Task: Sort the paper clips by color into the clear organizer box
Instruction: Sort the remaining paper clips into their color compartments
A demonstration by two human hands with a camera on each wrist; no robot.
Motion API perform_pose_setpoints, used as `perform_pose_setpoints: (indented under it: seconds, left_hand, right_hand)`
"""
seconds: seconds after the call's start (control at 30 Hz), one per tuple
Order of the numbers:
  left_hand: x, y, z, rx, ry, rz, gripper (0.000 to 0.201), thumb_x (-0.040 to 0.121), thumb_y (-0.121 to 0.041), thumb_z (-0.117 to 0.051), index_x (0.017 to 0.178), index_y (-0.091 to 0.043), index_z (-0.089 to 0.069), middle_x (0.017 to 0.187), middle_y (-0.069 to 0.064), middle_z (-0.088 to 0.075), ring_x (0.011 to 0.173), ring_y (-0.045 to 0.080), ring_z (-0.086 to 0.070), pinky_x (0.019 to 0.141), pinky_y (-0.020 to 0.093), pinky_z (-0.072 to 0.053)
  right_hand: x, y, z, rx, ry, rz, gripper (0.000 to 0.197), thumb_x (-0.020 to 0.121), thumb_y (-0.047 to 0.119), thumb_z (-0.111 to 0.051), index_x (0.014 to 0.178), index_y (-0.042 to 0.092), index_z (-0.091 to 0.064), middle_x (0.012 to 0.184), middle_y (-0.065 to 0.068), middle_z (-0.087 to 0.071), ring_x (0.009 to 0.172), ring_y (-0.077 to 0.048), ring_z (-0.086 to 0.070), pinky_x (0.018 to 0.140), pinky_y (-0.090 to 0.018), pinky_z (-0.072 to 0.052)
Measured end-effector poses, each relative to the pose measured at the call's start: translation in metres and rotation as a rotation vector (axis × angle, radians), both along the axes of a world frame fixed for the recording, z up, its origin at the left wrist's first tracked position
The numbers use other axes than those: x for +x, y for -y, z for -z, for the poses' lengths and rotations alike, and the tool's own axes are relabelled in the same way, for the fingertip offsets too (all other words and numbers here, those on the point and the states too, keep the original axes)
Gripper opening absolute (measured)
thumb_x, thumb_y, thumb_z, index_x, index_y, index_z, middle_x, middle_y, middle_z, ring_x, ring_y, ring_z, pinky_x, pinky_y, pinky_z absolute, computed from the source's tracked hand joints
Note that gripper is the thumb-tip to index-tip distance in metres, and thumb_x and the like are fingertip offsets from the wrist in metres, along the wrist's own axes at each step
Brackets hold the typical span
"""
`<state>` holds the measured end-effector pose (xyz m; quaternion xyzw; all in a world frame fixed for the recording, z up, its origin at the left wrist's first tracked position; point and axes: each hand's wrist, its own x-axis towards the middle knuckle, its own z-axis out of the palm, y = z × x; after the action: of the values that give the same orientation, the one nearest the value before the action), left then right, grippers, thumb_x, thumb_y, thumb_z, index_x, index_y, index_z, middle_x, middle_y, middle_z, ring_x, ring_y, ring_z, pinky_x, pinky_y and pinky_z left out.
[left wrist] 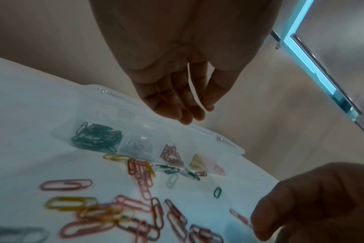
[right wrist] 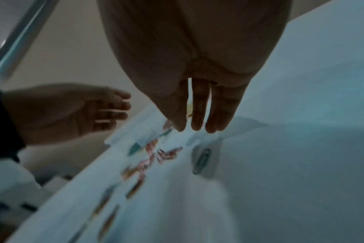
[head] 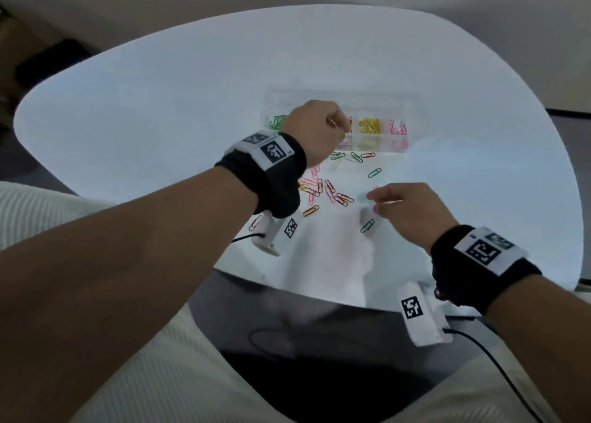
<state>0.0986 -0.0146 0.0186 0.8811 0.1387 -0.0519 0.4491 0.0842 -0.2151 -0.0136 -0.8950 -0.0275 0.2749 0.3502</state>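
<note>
The clear organizer box (head: 412, 109) lies at the middle of the white table, holding sorted green (head: 279, 121), yellow (head: 369, 125) and pink clips (head: 398, 128). My left hand (head: 335, 123) hovers over the box's middle compartments. In the left wrist view its fingers (left wrist: 187, 115) hang straight and loose with nothing in them, above the box (left wrist: 218, 138). Loose paper clips (head: 323, 189) in red, pink, yellow and green lie scattered in front of the box. My right hand (head: 372, 200) reaches over the table right of that pile, fingers (right wrist: 197, 125) straight and empty, just beyond a single green clip (head: 367, 226) (right wrist: 202, 158).
The table (head: 160, 119) is rounded, and its near edge (head: 287, 282) runs just below my wrists. White camera modules with black cables hang under both wrists (head: 275, 234) (head: 422, 320). A dark floor and my light trousers lie below the edge.
</note>
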Motion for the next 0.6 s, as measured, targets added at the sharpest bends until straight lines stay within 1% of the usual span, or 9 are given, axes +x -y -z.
perform_pose_setpoints:
  seconds: [0.03, 0.1, 0.13, 0.2, 0.33, 0.4, 0.47, 0.53, 0.6]
  left_hand:
    - [-0.003, 0.003, 0.003, 0.034, -0.004, 0.026, 0.016, 0.088, -0.012, -0.056, 0.088, -0.023, -0.069, 0.074, -0.016, -0.056, 0.066, 0.002, -0.052, 0.057, 0.015, -0.039]
    - [-0.007, 0.008, 0.011, 0.077, -0.012, 0.065, 0.017, 0.086, -0.011, -0.058, 0.087, -0.02, -0.071, 0.079, -0.013, -0.062, 0.07, 0.005, -0.054, 0.063, 0.016, -0.042]
    - [-0.008, 0.01, 0.014, 0.101, -0.013, 0.08, 0.017, 0.086, -0.01, -0.058, 0.088, -0.018, -0.072, 0.084, -0.009, -0.064, 0.074, 0.007, -0.056, 0.067, 0.018, -0.044]
    - [-0.01, 0.015, 0.021, 0.16, -0.024, 0.128, 0.019, 0.086, -0.009, -0.057, 0.092, -0.016, -0.073, 0.095, -0.003, -0.068, 0.083, 0.011, -0.059, 0.075, 0.02, -0.046]
    - [-0.007, 0.027, 0.034, 0.288, -0.062, 0.32, 0.026, 0.087, -0.009, -0.054, 0.107, -0.017, -0.069, 0.112, -0.002, -0.066, 0.103, 0.016, -0.059, 0.086, 0.023, -0.044]
    - [-0.002, 0.032, 0.04, 0.342, -0.072, 0.412, 0.03, 0.089, -0.008, -0.052, 0.114, -0.017, -0.065, 0.118, 0.0, -0.062, 0.109, 0.017, -0.055, 0.088, 0.023, -0.04]
    - [0.005, 0.035, 0.046, 0.407, -0.083, 0.47, 0.035, 0.091, -0.008, -0.05, 0.123, -0.017, -0.059, 0.128, 0.002, -0.055, 0.117, 0.02, -0.05, 0.095, 0.026, -0.038]
    - [0.014, 0.038, 0.051, 0.485, -0.116, 0.518, 0.04, 0.092, -0.006, -0.049, 0.13, -0.015, -0.054, 0.136, 0.005, -0.048, 0.125, 0.023, -0.045, 0.104, 0.034, -0.038]
    - [0.02, 0.041, 0.056, 0.576, -0.14, 0.578, 0.039, 0.091, -0.002, -0.047, 0.129, -0.01, -0.053, 0.137, 0.009, -0.046, 0.124, 0.027, -0.047, 0.103, 0.038, -0.041]
  right_hand:
    - [-0.003, 0.002, 0.005, -0.064, 0.003, -0.065, 0.021, 0.087, 0.011, -0.067, 0.096, 0.029, -0.073, 0.097, 0.005, -0.068, 0.088, -0.009, -0.06, 0.074, -0.015, -0.039]
    - [-0.007, 0.003, 0.012, -0.163, 0.042, -0.207, 0.024, 0.086, 0.01, -0.067, 0.103, 0.026, -0.074, 0.093, 0.006, -0.063, 0.083, -0.009, -0.056, 0.066, -0.01, -0.034]
    - [-0.008, 0.002, 0.015, -0.19, 0.069, -0.266, 0.026, 0.086, 0.009, -0.068, 0.105, 0.024, -0.075, 0.094, 0.007, -0.062, 0.083, -0.009, -0.054, 0.067, -0.008, -0.031]
    - [-0.007, 0.0, 0.019, -0.23, 0.106, -0.322, 0.026, 0.083, 0.01, -0.071, 0.104, 0.024, -0.076, 0.098, 0.005, -0.067, 0.084, -0.009, -0.055, 0.07, -0.008, -0.031]
    - [-0.006, -0.002, 0.027, -0.293, 0.118, -0.296, 0.018, 0.08, 0.011, -0.07, 0.088, 0.025, -0.077, 0.089, 0.0, -0.074, 0.087, -0.019, -0.066, 0.074, -0.02, -0.045]
    - [-0.009, -0.003, 0.028, -0.277, 0.125, -0.307, 0.017, 0.081, 0.008, -0.065, 0.087, 0.022, -0.074, 0.088, -0.002, -0.073, 0.087, -0.022, -0.065, 0.077, -0.026, -0.05]
    - [-0.009, -0.002, 0.029, -0.25, 0.102, -0.297, 0.018, 0.084, 0.006, -0.06, 0.091, 0.018, -0.071, 0.089, -0.002, -0.071, 0.085, -0.02, -0.062, 0.076, -0.026, -0.047]
    - [-0.004, 0.001, 0.029, -0.191, 0.043, -0.242, 0.018, 0.087, 0.007, -0.057, 0.092, 0.017, -0.07, 0.087, -0.001, -0.067, 0.08, -0.015, -0.058, 0.075, -0.023, -0.042]
    - [0.003, 0.003, 0.027, -0.004, -0.066, -0.067, 0.019, 0.087, 0.003, -0.055, 0.082, 0.015, -0.069, 0.081, -0.005, -0.067, 0.066, -0.012, -0.058, 0.074, -0.027, -0.047]
